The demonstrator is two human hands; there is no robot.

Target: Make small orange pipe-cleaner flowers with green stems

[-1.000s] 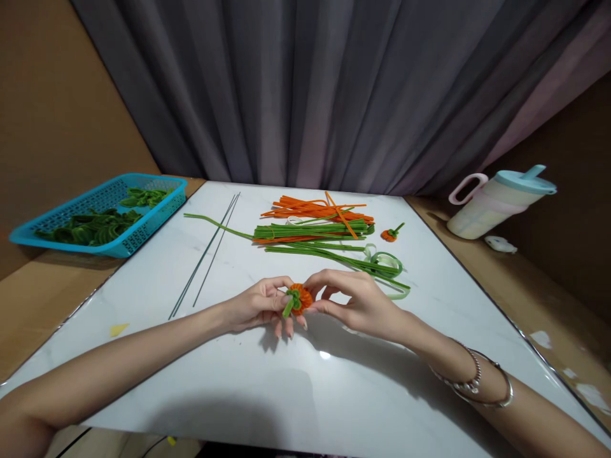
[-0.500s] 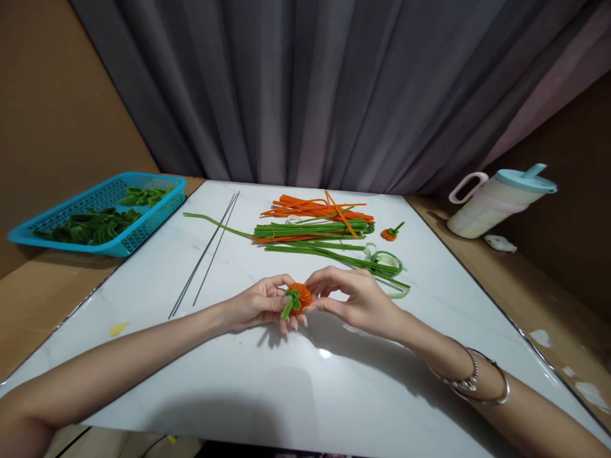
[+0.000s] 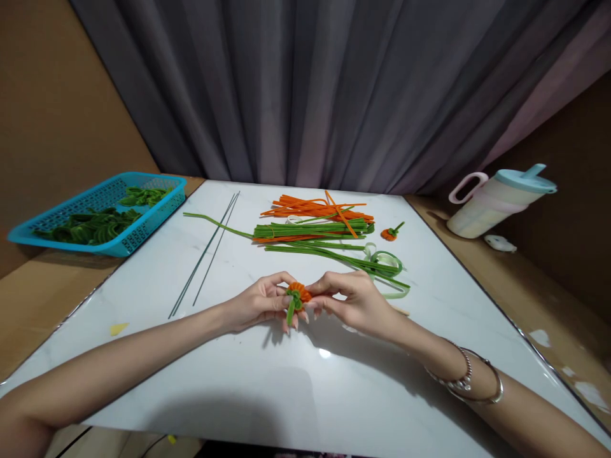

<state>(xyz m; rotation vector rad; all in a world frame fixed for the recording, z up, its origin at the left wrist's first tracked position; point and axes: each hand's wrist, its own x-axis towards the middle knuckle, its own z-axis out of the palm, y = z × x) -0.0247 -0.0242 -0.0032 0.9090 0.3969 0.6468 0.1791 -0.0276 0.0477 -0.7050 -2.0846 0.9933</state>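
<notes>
Between my hands, above the white table point(image 3: 229, 381), is a small orange pipe-cleaner pumpkin point(image 3: 299, 292) with a green stem pointing down toward me. My left hand point(image 3: 265, 301) grips it from the left, thumb near the green top. From the right, my right hand point(image 3: 351, 299) pinches its orange side between thumb and forefinger. Past my hands lie a bundle of green pipe cleaners point(image 3: 310, 229) and a pile of orange pipe cleaners point(image 3: 305, 206). A second orange pumpkin point(image 3: 389, 235) with a green stem rests to their right.
A blue basket point(image 3: 125, 245) with green curled pieces stands at the left. Thin dark green wires point(image 3: 205, 257) lie left of the pipe cleaners. Green-and-white ribbon loops point(image 3: 398, 292) lie beyond my right hand. A tumbler point(image 3: 491, 203) stands at the far right, before a grey curtain point(image 3: 310, 95).
The pumpkin has turned slightly in my fingers, its green stem now pointing more straight down. My right hand has closed in on its orange side.
</notes>
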